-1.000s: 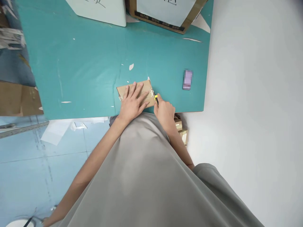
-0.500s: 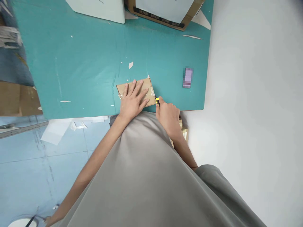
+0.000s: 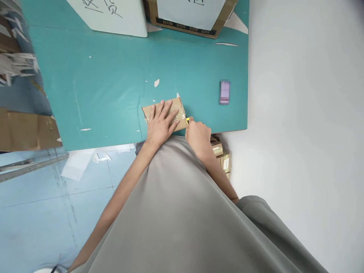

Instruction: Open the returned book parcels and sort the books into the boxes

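A small brown cardboard box [image 3: 179, 104] lies on the teal tabletop [image 3: 113, 83] near its front edge, with shiny clear tape at both ends. My left hand [image 3: 160, 127] rests on top of the box, fingers spread flat. At the right end of the box, my right hand [image 3: 199, 137] is closed round a yellow and black utility knife [image 3: 188, 120]. The knife's front end meets the taped end of the box; its blade is too small to make out, and most of the handle is hidden in my fist.
Along the back stand a white container [image 3: 119, 19] with handwriting and a larger cardboard carton [image 3: 184, 24]. A blurred phone-like object [image 3: 224, 92] lies to the right, before the white wall [image 3: 301, 94]. Small boxes [image 3: 225, 162] sit below the table; a paper scrap [image 3: 156, 83] lies on top.
The view has shifted slightly, showing more of the back containers and the small boxes below. My right hand and the knife have moved slightly towards me along the box's end; my left hand stays on it.
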`<state>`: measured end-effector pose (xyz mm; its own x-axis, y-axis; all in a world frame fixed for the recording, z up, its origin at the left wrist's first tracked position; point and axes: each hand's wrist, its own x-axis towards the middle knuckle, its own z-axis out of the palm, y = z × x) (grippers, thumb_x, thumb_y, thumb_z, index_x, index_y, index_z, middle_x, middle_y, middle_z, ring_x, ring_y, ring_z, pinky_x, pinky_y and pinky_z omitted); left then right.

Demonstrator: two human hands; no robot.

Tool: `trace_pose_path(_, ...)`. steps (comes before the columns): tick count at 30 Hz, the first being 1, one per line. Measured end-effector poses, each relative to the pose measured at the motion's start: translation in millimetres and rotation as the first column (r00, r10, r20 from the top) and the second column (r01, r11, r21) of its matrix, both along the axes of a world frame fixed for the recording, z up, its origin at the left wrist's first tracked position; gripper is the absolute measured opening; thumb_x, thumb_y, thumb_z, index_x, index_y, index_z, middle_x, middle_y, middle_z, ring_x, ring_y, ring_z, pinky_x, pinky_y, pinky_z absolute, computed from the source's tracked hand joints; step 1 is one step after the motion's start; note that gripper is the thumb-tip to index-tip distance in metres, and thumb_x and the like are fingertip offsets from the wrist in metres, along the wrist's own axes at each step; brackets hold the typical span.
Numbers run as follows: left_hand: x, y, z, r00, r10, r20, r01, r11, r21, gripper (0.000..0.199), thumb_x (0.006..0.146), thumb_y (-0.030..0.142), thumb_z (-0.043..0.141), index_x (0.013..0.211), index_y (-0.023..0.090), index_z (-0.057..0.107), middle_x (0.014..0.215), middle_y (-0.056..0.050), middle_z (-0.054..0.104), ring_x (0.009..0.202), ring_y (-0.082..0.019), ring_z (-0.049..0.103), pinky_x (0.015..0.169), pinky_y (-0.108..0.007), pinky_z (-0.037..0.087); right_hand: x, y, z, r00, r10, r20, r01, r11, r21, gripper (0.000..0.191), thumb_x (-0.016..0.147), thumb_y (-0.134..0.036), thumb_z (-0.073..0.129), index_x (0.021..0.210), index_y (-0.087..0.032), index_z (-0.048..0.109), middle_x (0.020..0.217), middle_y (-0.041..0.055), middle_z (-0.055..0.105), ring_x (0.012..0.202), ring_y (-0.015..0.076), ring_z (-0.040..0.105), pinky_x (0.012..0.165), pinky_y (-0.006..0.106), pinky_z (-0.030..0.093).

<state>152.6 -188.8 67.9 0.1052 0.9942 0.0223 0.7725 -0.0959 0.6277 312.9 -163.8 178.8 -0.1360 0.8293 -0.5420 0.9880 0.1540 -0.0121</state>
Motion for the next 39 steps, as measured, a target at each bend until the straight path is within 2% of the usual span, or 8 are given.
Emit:
trace_pose_path(7, -4, 2, 0.9, 0.995, 0.0, 0.103, -0.001, 1.0, 0.014, 0.053, 0.104, 0.055, 0.055, 0.154, 0.039, 0.057, 0.175, 0.0, 0.035, 0.167, -0.032, 0.02, 0.136, -0.064, 0.004, 17, -20, 21.6, 1.0, 0.01, 0.002, -0.01, 0.997, -0.081, 0.039, 0.111, -0.026, 0.037, 0.139, -0.015, 0.062, 0.107, 0.0189, 0.079, 0.1, 0.0324, 0.077, 0.087, 0.04, 0.055)
trace_pose_path(10, -19, -6, 1.2, 0.997, 0.011, 0.08, -0.012, 1.0, 0.019, 0.053, 0.104, 0.054, 0.055, 0.155, 0.038, 0.057, 0.175, 0.0, 0.034, 0.167, -0.032, 0.019, 0.135, -0.065, 0.005, 22, -16, 35.9, 1.0, -0.003, -0.03, 0.002, 0.999, -0.041, 0.041, 0.113, -0.036, 0.036, 0.14, -0.019, 0.062, 0.104, 0.0163, 0.08, 0.098, 0.0325, 0.077, 0.087, 0.039, 0.054)
trace_pose_path(12, -34, -19, -1.6, 0.998, 0.04, 0.053, -0.042, 0.999, 0.026, 0.052, 0.105, 0.052, 0.053, 0.155, 0.038, 0.057, 0.176, -0.002, 0.033, 0.167, -0.032, 0.019, 0.135, -0.064, 0.007, 27, -4, 29.5, 0.995, -0.048, -0.082, 0.05, 0.999, 0.022, 0.046, 0.114, -0.043, 0.034, 0.141, -0.018, 0.062, 0.105, 0.0166, 0.08, 0.099, 0.0336, 0.077, 0.087, 0.04, 0.054)
trace_pose_path(16, -71, -61, -14.1, 0.985, 0.173, 0.013, -0.174, 0.982, 0.079, 0.051, 0.11, 0.049, 0.042, 0.155, 0.03, 0.058, 0.178, -0.009, 0.029, 0.168, -0.03, 0.016, 0.134, -0.062, 0.017, 34, 41, -40.5, 0.946, -0.127, -0.298, 0.14, 0.99, 0.024, 0.044, 0.114, -0.043, 0.037, 0.135, -0.015, 0.065, 0.109, 0.0164, 0.08, 0.094, 0.0291, 0.078, 0.087, 0.037, 0.054)
trace_pose_path(20, -104, -105, -23.0, 0.925, 0.381, -0.002, -0.379, 0.921, 0.09, 0.058, 0.112, 0.051, 0.029, 0.157, 0.025, 0.055, 0.176, -0.014, 0.031, 0.166, -0.03, 0.022, 0.13, -0.062, 0.028, 17, 71, -126.0, 0.836, -0.314, -0.45, 0.208, 0.94, -0.27, 0.033, 0.112, -0.034, 0.047, 0.127, -0.012, 0.067, 0.104, 0.0146, 0.081, 0.062, 0.0164, 0.073, 0.067, 0.025, 0.053)
trace_pose_path(23, -119, -126, -20.8, 0.842, 0.539, 0.009, -0.539, 0.841, 0.054, 0.061, 0.112, 0.054, 0.026, 0.155, 0.023, 0.056, 0.169, -0.017, 0.044, 0.157, -0.031, 0.041, 0.124, -0.058, 0.039, -2, 65, -151.4, 0.668, -0.495, -0.555, 0.223, 0.845, -0.485, 0.03, 0.111, -0.031, 0.048, 0.126, -0.011, 0.066, 0.113, 0.0158, 0.081, 0.05, 0.0109, 0.065, 0.053, 0.022, 0.05)
trace_pose_path(28, -121, -126, -17.0, 0.71, 0.688, 0.152, -0.687, 0.724, -0.067, 0.062, 0.105, 0.064, 0.048, 0.144, 0.019, 0.066, 0.141, -0.018, 0.066, 0.129, -0.03, 0.066, 0.107, -0.048, 0.058, -19, 44, -142.5, 0.509, -0.608, -0.609, 0.218, 0.776, -0.593, 0.033, 0.107, -0.044, 0.06, 0.115, -0.014, 0.069, 0.097, 0.0133, 0.083, 0.045, 0.011, 0.063, 0.045, 0.021, 0.05)
trace_pose_path(39, -55, -58, -70.5, 0.642, 0.605, 0.471, -0.542, 0.793, -0.28, 0.061, 0.096, 0.065, 0.064, 0.13, 0.016, 0.074, 0.135, -0.016, 0.073, 0.106, -0.027, 0.076, 0.098, -0.045, 0.063, 71, 67, -113.5, 0.62, -0.483, -0.619, 0.432, 0.868, -0.245, 0.032, 0.107, -0.039, 0.054, 0.119, -0.013, 0.07, 0.109, 0.0126, 0.082, 0.044, 0.0115, 0.066, 0.044, 0.023, 0.049)
